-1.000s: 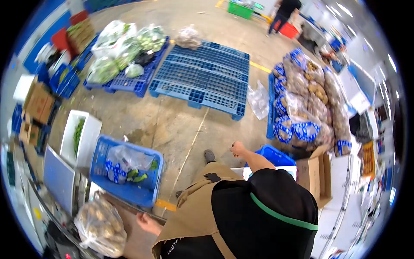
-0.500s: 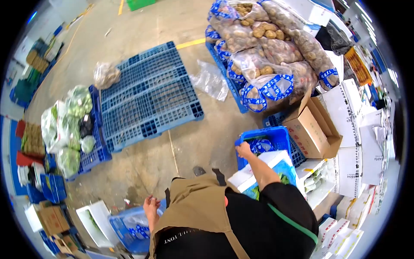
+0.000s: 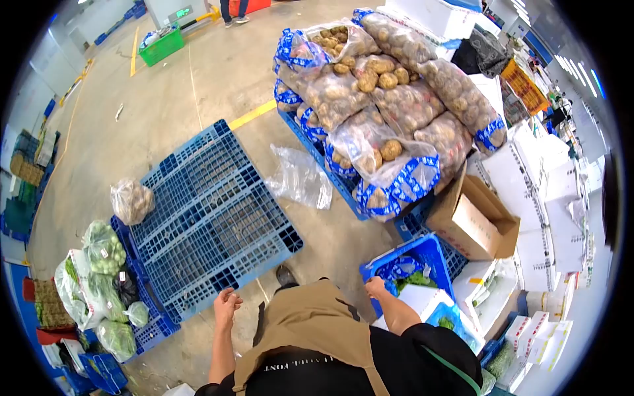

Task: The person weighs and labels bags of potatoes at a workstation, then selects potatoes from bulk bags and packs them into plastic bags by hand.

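Note:
My right hand is closed on the left rim of a blue plastic crate. Inside the crate lie a plastic bag with blue print and green leafy vegetables. A white foam box with a blue-edged bag of greens sits against the near side of the crate, partly behind my arm. My left hand hangs in the air beside my tan apron, fingers loosely bent and apart, holding nothing. It is nearest to the blue pallet.
Mesh sacks of potatoes are piled on a pallet ahead right. An open cardboard box and white cartons stand at right. Bagged vegetables lie at left. Clear plastic film is on the floor; a green crate stands farther off.
My view has turned and lifted, bringing more floor and a distant person's legs into sight. A foot now shows ahead of my apron. My right hand stays at the crate's rim.

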The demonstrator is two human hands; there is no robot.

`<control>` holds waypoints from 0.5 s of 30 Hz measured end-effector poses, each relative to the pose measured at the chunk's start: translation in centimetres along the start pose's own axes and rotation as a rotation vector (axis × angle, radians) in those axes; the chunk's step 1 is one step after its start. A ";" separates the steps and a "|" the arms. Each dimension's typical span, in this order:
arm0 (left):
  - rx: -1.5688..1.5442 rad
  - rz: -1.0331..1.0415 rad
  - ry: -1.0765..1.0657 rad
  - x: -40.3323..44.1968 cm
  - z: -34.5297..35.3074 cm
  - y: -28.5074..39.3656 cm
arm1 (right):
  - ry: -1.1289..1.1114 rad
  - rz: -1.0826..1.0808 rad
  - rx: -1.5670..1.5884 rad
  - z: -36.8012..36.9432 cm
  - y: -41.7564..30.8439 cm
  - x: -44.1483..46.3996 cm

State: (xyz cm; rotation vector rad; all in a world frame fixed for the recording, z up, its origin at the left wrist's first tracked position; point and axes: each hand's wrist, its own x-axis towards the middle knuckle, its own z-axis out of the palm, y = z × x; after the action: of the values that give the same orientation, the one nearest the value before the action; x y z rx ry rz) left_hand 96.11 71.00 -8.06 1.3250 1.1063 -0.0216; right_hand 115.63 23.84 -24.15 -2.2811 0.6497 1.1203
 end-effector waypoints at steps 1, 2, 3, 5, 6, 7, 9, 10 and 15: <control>0.004 -0.008 -0.018 1.7 0.5 1.4 | 0.071 -0.149 -0.084 0.0 -2.6 1.4; 0.010 -0.026 -0.031 3.1 1.0 2.7 | 0.133 -0.294 -0.173 0.3 -4.6 3.2; 0.016 -0.045 -0.040 4.6 1.5 4.0 | 0.189 -0.443 -0.260 0.7 -7.0 4.8; 0.033 -0.077 -0.038 5.8 3.2 6.8 | 0.137 -0.502 -0.293 0.0 -15.6 5.5; 0.014 -0.092 -0.032 6.9 4.0 7.5 | 0.120 -0.578 -0.338 0.6 -18.8 8.0; -0.005 -0.107 -0.022 7.8 4.7 7.8 | 0.101 -0.628 -0.380 1.3 -22.3 10.0; -0.067 -0.143 0.067 8.7 6.2 7.0 | 0.040 -0.714 -0.534 3.2 -29.7 14.8; -0.078 -0.175 0.128 8.6 7.2 6.3 | 0.040 -0.789 -0.550 4.3 -33.1 16.8; -0.221 -0.481 0.387 6.5 14.1 -0.1 | 0.102 -1.316 -1.107 13.3 -48.4 33.3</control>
State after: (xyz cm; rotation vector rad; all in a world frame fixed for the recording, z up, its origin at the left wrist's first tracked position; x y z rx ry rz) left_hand 108.22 63.74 -14.46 0.8597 1.6883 0.0024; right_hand 155.89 62.35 -47.08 -2.6313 -1.6522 0.6316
